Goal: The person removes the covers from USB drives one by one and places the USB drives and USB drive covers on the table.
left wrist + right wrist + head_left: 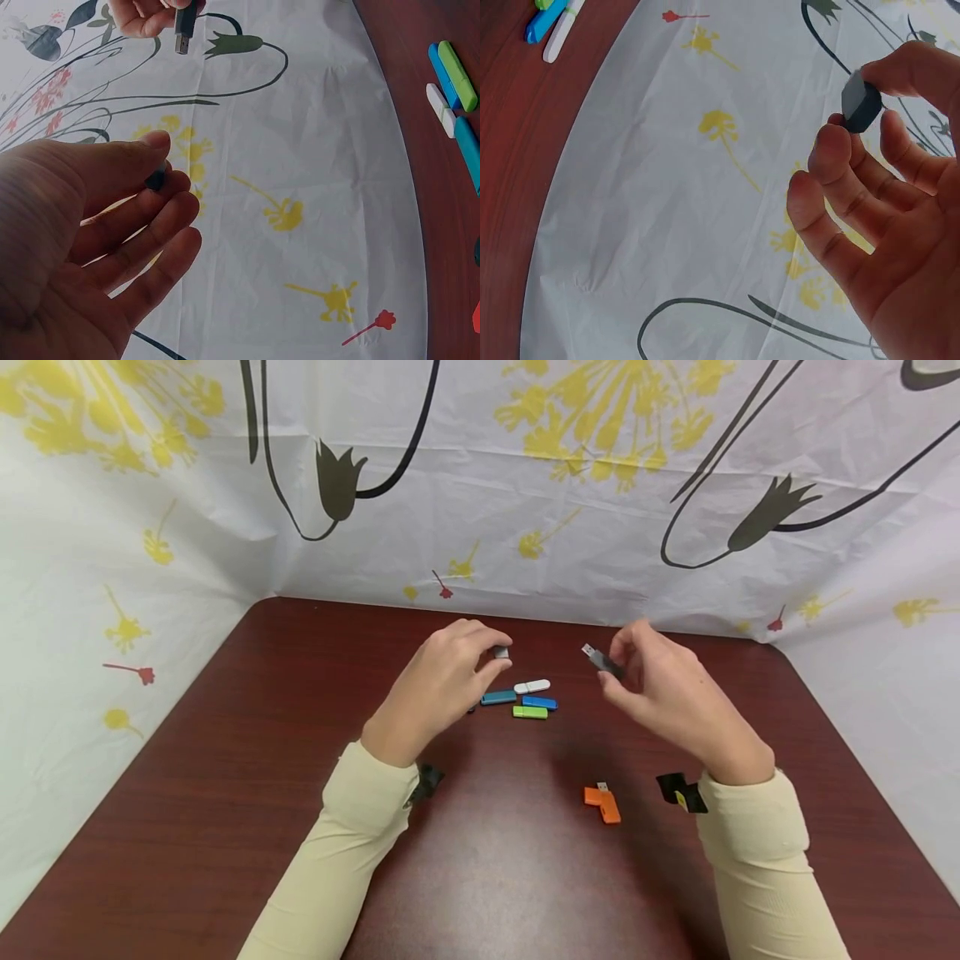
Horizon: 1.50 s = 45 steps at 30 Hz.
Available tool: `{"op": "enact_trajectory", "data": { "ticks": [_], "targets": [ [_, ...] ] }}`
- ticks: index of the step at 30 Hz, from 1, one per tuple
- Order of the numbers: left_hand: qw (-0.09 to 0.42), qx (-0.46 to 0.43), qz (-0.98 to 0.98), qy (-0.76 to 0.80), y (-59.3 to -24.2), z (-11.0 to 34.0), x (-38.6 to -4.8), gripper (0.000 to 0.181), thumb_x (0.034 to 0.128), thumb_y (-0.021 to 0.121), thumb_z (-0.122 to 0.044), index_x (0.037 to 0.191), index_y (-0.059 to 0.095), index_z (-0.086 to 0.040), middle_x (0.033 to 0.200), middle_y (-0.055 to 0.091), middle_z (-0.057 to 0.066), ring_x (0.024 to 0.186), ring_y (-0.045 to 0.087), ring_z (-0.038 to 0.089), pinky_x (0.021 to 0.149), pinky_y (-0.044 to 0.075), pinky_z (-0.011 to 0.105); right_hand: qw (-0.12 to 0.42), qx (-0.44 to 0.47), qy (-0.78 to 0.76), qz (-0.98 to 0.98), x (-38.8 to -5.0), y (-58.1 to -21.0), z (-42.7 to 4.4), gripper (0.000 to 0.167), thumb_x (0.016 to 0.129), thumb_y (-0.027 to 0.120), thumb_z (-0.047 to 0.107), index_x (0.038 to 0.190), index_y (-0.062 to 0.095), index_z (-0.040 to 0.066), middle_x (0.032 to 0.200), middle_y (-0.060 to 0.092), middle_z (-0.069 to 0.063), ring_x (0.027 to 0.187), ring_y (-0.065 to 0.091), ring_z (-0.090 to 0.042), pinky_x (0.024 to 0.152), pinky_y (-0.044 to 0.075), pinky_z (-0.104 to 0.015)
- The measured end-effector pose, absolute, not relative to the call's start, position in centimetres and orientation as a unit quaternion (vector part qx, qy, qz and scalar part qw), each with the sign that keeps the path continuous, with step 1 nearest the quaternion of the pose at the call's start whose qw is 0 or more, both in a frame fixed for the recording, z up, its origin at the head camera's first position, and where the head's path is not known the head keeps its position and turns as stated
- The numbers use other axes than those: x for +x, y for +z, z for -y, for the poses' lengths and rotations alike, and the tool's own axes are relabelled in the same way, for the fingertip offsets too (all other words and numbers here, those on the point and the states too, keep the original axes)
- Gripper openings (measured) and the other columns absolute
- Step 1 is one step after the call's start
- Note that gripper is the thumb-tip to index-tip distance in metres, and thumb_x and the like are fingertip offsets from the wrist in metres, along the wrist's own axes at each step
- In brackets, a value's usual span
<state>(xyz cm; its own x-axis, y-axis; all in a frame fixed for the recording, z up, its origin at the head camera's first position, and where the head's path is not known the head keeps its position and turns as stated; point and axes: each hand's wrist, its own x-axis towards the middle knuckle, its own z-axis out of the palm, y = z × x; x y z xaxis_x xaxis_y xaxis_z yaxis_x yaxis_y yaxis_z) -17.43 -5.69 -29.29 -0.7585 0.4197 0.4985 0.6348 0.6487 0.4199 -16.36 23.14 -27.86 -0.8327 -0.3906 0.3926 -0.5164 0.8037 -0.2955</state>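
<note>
My left hand (435, 681) pinches a small grey cap (501, 652) between thumb and fingertips, raised above the table; in the left wrist view the cap (156, 179) looks dark and is mostly covered by the thumb. To its right, my right hand (667, 693) grips a dark grey USB flash drive (606, 664) by its body. The drive's bare metal plug points up and left, towards the left hand, and a gap separates it from the cap. In the right wrist view, one end of the drive (861, 103) shows between thumb and fingers.
Beyond the hands' shadows lie white (532, 687), teal (498, 697), blue (540, 702) and green (530, 712) flash drives, grouped together. An orange flash drive (610, 807), plug exposed, lies nearer. Patterned white cloth (480, 510) walls the back and sides of the brown table (247, 735).
</note>
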Motion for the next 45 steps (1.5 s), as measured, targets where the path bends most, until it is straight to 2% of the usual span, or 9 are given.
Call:
{"op": "enact_trajectory", "data": {
  "ticks": [7,16,22,28,37,42,45],
  "targets": [
    [0.188,-0.304,0.888,-0.289,-29.5,5.6,-17.4,0.022,0.1016,0.077,-0.013,0.121,0.079,-0.004,0.116,0.078,0.008,0.109,0.070,0.024,0.097,0.059,0.035,0.104,0.259,0.184,0.942,-16.3,-28.2,-22.5,0.016,0.093,0.068,0.006,0.092,0.056,0.015,0.085,0.056,0.000,0.071,0.048,-0.013,0.063,0.043,-0.028],
    [0.190,-0.308,0.887,-0.286,-29.4,5.4,-17.3,0.023,0.1007,0.079,-0.014,0.121,0.079,-0.004,0.117,0.078,0.008,0.108,0.070,0.023,0.095,0.060,0.034,0.016,0.251,0.169,0.953,-16.4,-28.7,-21.8,0.015,0.095,0.062,0.009,0.084,0.054,0.016,0.080,0.050,-0.001,0.068,0.046,-0.014,0.061,0.040,-0.030],
    [0.188,-0.306,0.889,-0.283,-29.5,5.3,-17.4,0.023,0.1010,0.079,-0.016,0.121,0.079,-0.005,0.117,0.078,0.007,0.109,0.070,0.023,0.096,0.059,0.033,-0.040,0.252,0.169,0.952,-16.5,-29.5,-21.3,0.022,0.097,0.061,0.009,0.078,0.050,0.015,0.074,0.045,0.000,0.063,0.043,-0.014,0.060,0.037,-0.030],
    [0.192,-0.309,0.887,-0.283,-29.5,5.3,-17.4,0.022,0.1003,0.079,-0.015,0.120,0.079,-0.005,0.117,0.078,0.007,0.109,0.070,0.023,0.097,0.059,0.033,-0.110,0.259,0.177,0.943,-16.6,-30.2,-20.7,0.025,0.101,0.061,0.011,0.078,0.050,0.014,0.069,0.042,0.001,0.059,0.040,-0.013,0.058,0.034,-0.029],
    [0.186,-0.310,0.890,-0.279,-29.7,5.2,-17.4,0.022,0.1014,0.078,-0.016,0.121,0.079,-0.005,0.117,0.078,0.006,0.109,0.070,0.022,0.097,0.059,0.032,-0.206,0.246,0.162,0.933,-16.5,-31.3,-19.7,0.023,0.105,0.061,0.014,0.082,0.057,0.011,0.064,0.048,0.001,0.052,0.046,-0.012,0.057,0.040,-0.030],
    [0.189,-0.308,0.890,-0.278,-29.7,5.2,-17.3,0.022,0.1010,0.079,-0.015,0.120,0.079,-0.005,0.116,0.078,0.006,0.108,0.070,0.022,0.097,0.059,0.032,-0.251,0.239,0.162,0.924,-16.5,-32.3,-19.0,0.035,0.105,0.060,0.013,0.071,0.053,0.014,0.059,0.046,0.003,0.049,0.050,-0.012,0.057,0.042,-0.029],
    [0.186,-0.309,0.891,-0.277,-29.8,5.2,-17.4,0.022,0.1012,0.078,-0.016,0.120,0.079,-0.005,0.116,0.078,0.006,0.109,0.071,0.022,0.099,0.059,0.032,-0.275,0.235,0.155,0.919,-16.4,-32.8,-18.7,0.045,0.106,0.060,0.013,0.063,0.046,0.017,0.055,0.039,0.005,0.046,0.044,-0.010,0.055,0.039,-0.026]
  ]
}}
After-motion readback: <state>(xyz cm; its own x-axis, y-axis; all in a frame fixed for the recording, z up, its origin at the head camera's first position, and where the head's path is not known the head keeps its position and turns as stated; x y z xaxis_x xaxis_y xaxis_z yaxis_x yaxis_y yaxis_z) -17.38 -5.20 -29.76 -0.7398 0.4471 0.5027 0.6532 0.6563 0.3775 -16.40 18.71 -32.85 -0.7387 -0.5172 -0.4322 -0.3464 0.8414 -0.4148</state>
